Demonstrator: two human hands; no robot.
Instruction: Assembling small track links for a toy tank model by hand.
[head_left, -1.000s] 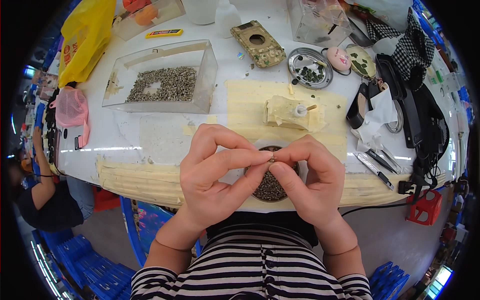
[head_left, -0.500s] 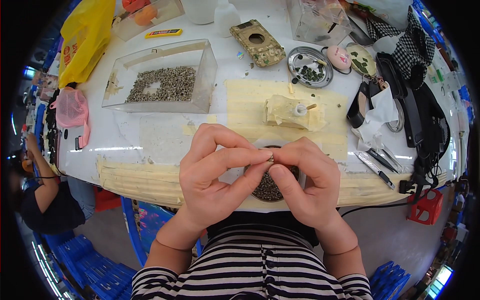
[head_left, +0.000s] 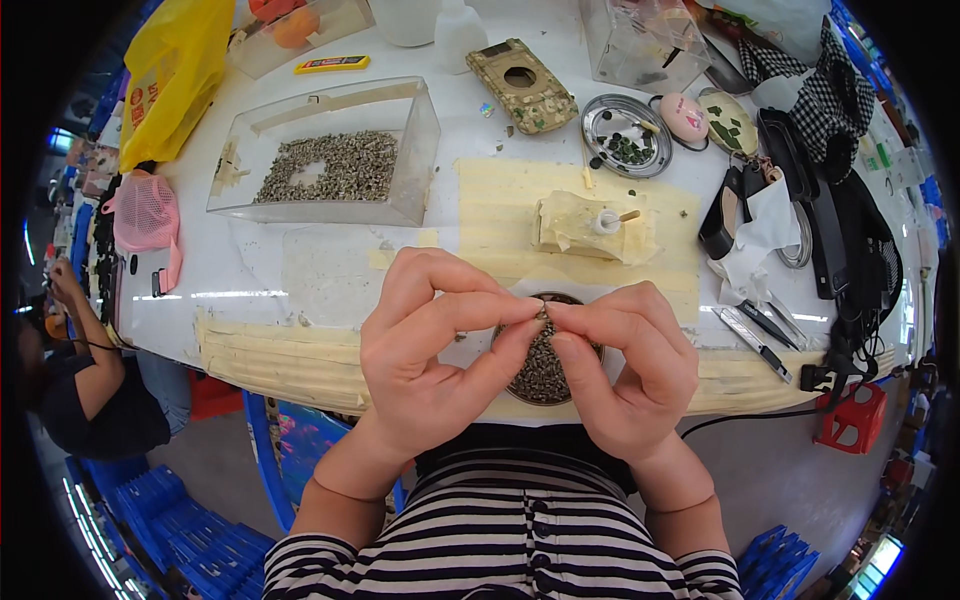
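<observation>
My left hand [head_left: 430, 345] pinches a tiny grey-brown piece [head_left: 543, 312] between thumb and fingertips. From the other side, my right hand [head_left: 630, 365] brings its bent index fingertip against the same piece, its thumb a little lower. Fingertips hide most of the piece, so its exact kind is unclear. Right below the hands stands a round dish [head_left: 545, 400] filled with many small grey-brown parts. Behind them, on yellowish tape, sits a tape-wrapped block [head_left: 570, 240] with a white cup and a thin stick in it.
A clear box [head_left: 420, 205] of similar small parts stands back left. Farther back lies a camouflage toy tank hull [head_left: 535, 90], beside a metal dish [head_left: 588, 150] of dark green bits. A utility knife [head_left: 755, 345] and tweezers [head_left: 768, 325] lie right. A co-worker [head_left: 95, 390] sits left.
My right hand has shifted slightly right, its thumb and index finger a bit farther from the left fingertips. The left hand stays nearly in place. The whole view has moved slightly.
</observation>
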